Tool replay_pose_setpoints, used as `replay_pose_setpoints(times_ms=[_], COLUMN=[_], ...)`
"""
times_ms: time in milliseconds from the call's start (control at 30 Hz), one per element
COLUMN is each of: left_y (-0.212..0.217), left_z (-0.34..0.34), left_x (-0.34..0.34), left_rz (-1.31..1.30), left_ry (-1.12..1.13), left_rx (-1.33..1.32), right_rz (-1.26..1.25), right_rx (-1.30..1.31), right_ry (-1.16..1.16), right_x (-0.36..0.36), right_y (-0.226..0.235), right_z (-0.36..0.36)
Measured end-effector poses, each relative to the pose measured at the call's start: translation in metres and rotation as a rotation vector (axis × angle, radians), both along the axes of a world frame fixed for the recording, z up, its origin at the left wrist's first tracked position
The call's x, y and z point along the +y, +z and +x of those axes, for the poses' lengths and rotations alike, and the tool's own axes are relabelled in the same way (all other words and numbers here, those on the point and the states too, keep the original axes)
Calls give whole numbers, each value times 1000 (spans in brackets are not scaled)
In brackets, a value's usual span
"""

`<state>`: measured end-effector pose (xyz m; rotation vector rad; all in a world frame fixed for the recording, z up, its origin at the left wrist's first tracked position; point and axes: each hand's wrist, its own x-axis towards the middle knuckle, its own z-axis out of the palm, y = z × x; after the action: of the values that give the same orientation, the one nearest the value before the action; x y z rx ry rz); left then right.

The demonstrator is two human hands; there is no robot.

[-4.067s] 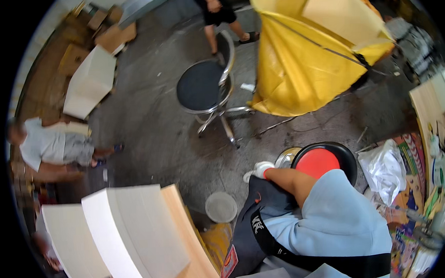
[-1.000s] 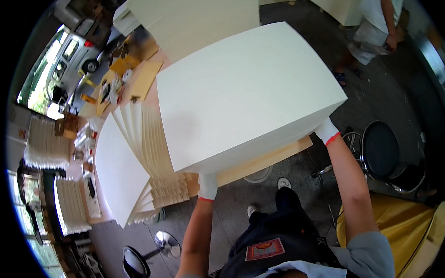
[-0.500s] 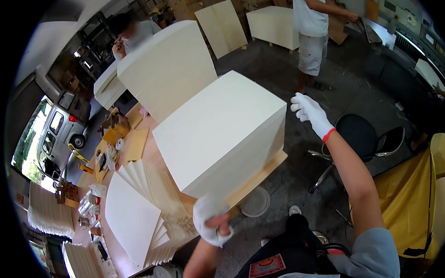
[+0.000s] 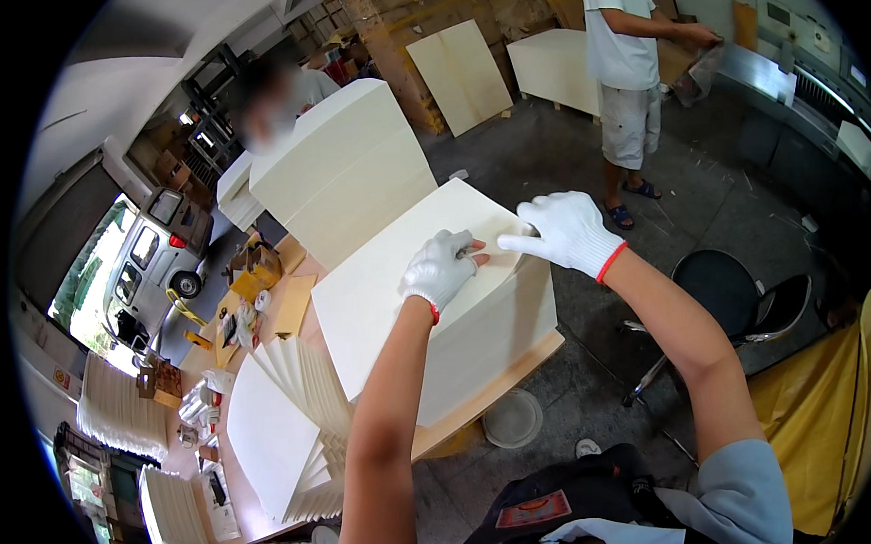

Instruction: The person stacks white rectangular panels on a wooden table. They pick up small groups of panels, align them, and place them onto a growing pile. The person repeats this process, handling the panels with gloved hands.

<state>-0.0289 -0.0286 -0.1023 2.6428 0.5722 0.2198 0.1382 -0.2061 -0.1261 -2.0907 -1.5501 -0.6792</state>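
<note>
A tall stack of white paper sheets [image 4: 369, 314] stands in front of me on a wooden board [image 4: 518, 377]. My left hand [image 4: 440, 270], in a white knitted glove with bare fingertips showing, rests on the stack's top. Its fingers are bent and drawn together; whether a sheet is between them, I cannot make out. My right hand [image 4: 565, 232], gloved in white with a red cuff, is over the stack's right edge, thumb stretched toward the left hand and apart from the bent fingers. Left of the stack lies a fanned pile of white sheets [image 4: 272, 425].
Behind stands a taller sheet stack [image 4: 348, 164], with a person [image 4: 268, 109] beyond it. Another person [image 4: 625, 59] stands at back right near a machine. A black chair [image 4: 713, 284] and yellow cover [image 4: 816, 416] are at right. A round tub [image 4: 512, 419] sits below the board.
My left hand has moved from the stack's near corner up onto its top. The right hand has come in from beyond the right edge toward the left hand. The view has shifted slightly.
</note>
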Motion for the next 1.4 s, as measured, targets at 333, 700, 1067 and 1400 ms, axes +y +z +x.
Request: replay_pose_setpoints(times_ms=[333,700,1067,1400], left_y=[-42,-25,-21,-19], left_z=[9,1,-3,-3], left_x=[19,2,-5,-11], left_rz=[-262,-329,-200,-194], left_ry=[-305,-261,-244,-190], left_rx=[-382,-293,-375,-266], right_rz=[189,387,304,341], right_rx=[1202,1047,974,928], right_ry=[16,6,-25,-37], right_x=[28,29,28,32], right_y=[-10,-25,-29,-39], right_z=[-20,-31,-28,-24])
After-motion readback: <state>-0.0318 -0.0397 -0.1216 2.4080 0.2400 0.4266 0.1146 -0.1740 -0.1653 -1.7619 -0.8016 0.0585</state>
